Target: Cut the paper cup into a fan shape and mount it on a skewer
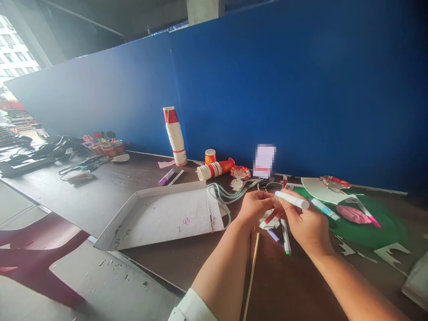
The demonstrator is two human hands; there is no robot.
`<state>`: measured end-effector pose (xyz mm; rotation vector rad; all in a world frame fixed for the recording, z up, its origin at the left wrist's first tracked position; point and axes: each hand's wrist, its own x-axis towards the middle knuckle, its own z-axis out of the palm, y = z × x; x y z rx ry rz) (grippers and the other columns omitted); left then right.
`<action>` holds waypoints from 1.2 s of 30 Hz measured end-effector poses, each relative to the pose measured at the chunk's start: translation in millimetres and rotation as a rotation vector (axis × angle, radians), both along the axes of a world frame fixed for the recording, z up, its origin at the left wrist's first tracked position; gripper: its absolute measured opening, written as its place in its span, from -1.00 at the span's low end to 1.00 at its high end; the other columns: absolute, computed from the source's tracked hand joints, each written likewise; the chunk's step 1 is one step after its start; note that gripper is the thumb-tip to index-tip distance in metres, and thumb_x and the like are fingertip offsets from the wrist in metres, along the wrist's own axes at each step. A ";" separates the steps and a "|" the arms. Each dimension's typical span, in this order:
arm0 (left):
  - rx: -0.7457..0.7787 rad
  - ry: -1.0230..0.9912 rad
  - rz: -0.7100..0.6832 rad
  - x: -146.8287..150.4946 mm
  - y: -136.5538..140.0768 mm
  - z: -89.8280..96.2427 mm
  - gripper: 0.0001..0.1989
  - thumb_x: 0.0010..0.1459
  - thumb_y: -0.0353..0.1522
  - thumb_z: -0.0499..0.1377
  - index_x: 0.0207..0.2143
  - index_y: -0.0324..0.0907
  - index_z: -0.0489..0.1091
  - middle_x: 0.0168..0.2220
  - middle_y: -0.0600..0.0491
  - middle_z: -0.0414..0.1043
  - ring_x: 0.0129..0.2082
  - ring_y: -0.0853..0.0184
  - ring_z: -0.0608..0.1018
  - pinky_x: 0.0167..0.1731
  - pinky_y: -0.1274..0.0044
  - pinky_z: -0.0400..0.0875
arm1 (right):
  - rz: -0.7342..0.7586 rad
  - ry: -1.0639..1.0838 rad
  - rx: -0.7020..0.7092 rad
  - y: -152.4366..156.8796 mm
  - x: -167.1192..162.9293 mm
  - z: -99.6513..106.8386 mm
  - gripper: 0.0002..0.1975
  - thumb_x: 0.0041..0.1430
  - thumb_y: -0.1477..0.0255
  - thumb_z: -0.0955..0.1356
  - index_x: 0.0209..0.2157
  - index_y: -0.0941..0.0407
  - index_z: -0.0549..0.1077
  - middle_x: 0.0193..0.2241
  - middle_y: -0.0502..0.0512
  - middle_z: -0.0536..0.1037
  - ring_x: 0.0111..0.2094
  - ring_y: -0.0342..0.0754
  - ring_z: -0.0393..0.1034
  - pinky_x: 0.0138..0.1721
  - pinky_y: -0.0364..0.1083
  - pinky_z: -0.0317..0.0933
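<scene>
Above the dark table, my right hand (309, 227) is closed around a white marker (293, 199), whose thick end points toward the right. My left hand (254, 207) meets it at the fingertips. Its fingers are pinched together, and whatever lies between them is hidden. Just below the hands are cut white and red paper pieces (270, 221), a purple-capped pen (273, 235) and a green-tipped marker (286, 236). A thin wooden stick (251, 274) lies beside my left forearm.
A shallow cardboard box lid (160, 218) sits to the left. Behind it are a tall paper cup stack (176, 138), toppled cups (216, 169) and a coiled cable (227, 191). At right, a green mat (384, 232) holds a glue stick (325, 208) and pink clay (352, 214). A blue partition (284, 89) backs the table.
</scene>
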<state>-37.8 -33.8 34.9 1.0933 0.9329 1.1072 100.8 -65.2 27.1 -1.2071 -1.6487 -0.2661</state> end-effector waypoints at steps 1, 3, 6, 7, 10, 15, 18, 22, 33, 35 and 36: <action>-0.001 0.001 0.003 0.0 0.4 -0.6 -0.90 -0.01 -0.46 0.26 -0.38 -0.30 0.52 -0.53 0.07 0.46 -0.55 0.47 0.42 -0.47 0.62 0.30 | 0.001 0.007 -0.004 -0.1 0.3 -0.6 -0.70 0.28 0.26 0.31 -0.11 0.14 0.55 -0.24 0.21 0.65 -0.26 0.08 0.58 -0.18 0.02 0.43; -0.003 0.003 0.008 0.3 1.7 -3.0 -0.90 -0.01 -0.46 0.25 -0.37 -0.30 0.52 -0.53 0.07 0.46 -0.54 0.47 0.42 -0.47 0.61 0.30 | 0.002 0.011 -0.013 -0.6 0.8 -1.6 -0.70 0.27 0.25 0.32 -0.13 0.13 0.55 -0.25 0.20 0.66 -0.25 0.09 0.58 -0.23 0.00 0.44; 0.008 0.009 0.002 0.9 4.5 -7.5 -0.89 -0.01 -0.44 0.26 -0.36 -0.29 0.52 -0.54 0.09 0.44 -0.55 0.48 0.40 -0.46 0.61 0.29 | 0.006 -0.006 -0.023 -1.4 1.1 -1.7 -0.70 0.27 0.24 0.31 -0.14 0.13 0.55 -0.25 0.20 0.66 -0.26 0.10 0.59 -0.28 -0.01 0.44; 0.014 0.013 0.003 1.0 5.2 -8.6 -0.88 -0.01 -0.44 0.27 -0.36 -0.29 0.51 -0.54 0.10 0.43 -0.56 0.48 0.39 -0.47 0.61 0.28 | 0.006 -0.016 -0.021 -1.6 1.1 -1.3 -0.70 0.27 0.24 0.31 -0.15 0.13 0.55 -0.25 0.20 0.66 -0.26 0.10 0.59 -0.28 -0.01 0.43; 0.022 0.013 0.005 0.9 5.6 -8.9 -0.88 -0.02 -0.43 0.28 -0.38 -0.29 0.51 -0.53 0.10 0.42 -0.56 0.49 0.38 -0.47 0.61 0.28 | -0.005 -0.043 0.001 -1.4 0.9 0.0 -0.70 0.28 0.24 0.30 -0.15 0.13 0.55 -0.27 0.21 0.66 -0.23 0.11 0.59 -0.25 -0.01 0.44; 0.009 0.016 0.012 0.4 2.9 -3.8 -0.90 -0.04 -0.43 0.29 -0.40 -0.28 0.51 -0.55 0.10 0.42 -0.57 0.49 0.37 -0.48 0.61 0.27 | -0.005 -0.058 0.030 -0.3 1.6 -0.8 -0.70 0.28 0.25 0.30 -0.14 0.13 0.55 -0.21 0.23 0.66 -0.20 0.12 0.58 -0.21 0.01 0.44; -0.005 0.019 0.007 0.6 2.2 -2.2 -0.92 -0.02 -0.46 0.26 -0.40 -0.29 0.51 -0.56 0.11 0.40 -0.57 0.50 0.37 -0.49 0.62 0.26 | 0.003 -0.056 0.002 -0.3 2.6 -1.9 -0.70 0.27 0.25 0.30 -0.15 0.13 0.56 -0.23 0.20 0.66 -0.23 0.12 0.59 -0.25 0.00 0.44; -0.016 0.014 0.011 1.3 2.6 -2.4 -0.94 -0.01 -0.50 0.24 -0.41 -0.30 0.50 -0.55 0.10 0.41 -0.56 0.49 0.38 -0.47 0.62 0.28 | -0.001 -0.062 -0.015 -0.7 3.7 -1.9 -0.70 0.27 0.25 0.30 -0.17 0.14 0.57 -0.27 0.19 0.67 -0.27 0.11 0.60 -0.28 -0.01 0.44; -0.011 -0.005 0.024 3.0 4.0 -6.6 -0.90 -0.06 -0.44 0.30 -0.42 -0.29 0.51 -0.55 0.09 0.43 -0.57 0.49 0.38 -0.49 0.62 0.27 | 0.010 0.173 -0.176 2.5 2.0 1.0 -0.62 0.19 0.09 0.33 -0.29 0.11 0.59 -0.43 0.18 0.65 -0.36 0.14 0.58 -0.32 0.04 0.43; -0.018 -0.034 0.023 2.0 2.7 -4.9 -0.87 -0.04 -0.40 0.30 -0.40 -0.29 0.52 -0.57 0.10 0.41 -0.60 0.51 0.35 -0.50 0.62 0.26 | 0.070 0.409 -0.326 0.6 1.9 7.1 -0.62 0.12 0.06 0.37 -0.39 0.10 0.57 -0.57 0.11 0.60 -0.54 0.05 0.52 -0.49 -0.03 0.40; -0.026 -0.052 0.024 1.4 2.1 -4.1 -0.86 -0.04 -0.39 0.30 -0.40 -0.29 0.53 -0.58 0.11 0.40 -0.61 0.52 0.33 -0.51 0.62 0.25 | 0.101 0.558 -0.386 0.6 3.5 9.8 -0.62 0.10 0.06 0.39 -0.43 0.11 0.56 -0.63 0.06 0.55 -0.62 -0.03 0.45 -0.57 -0.08 0.35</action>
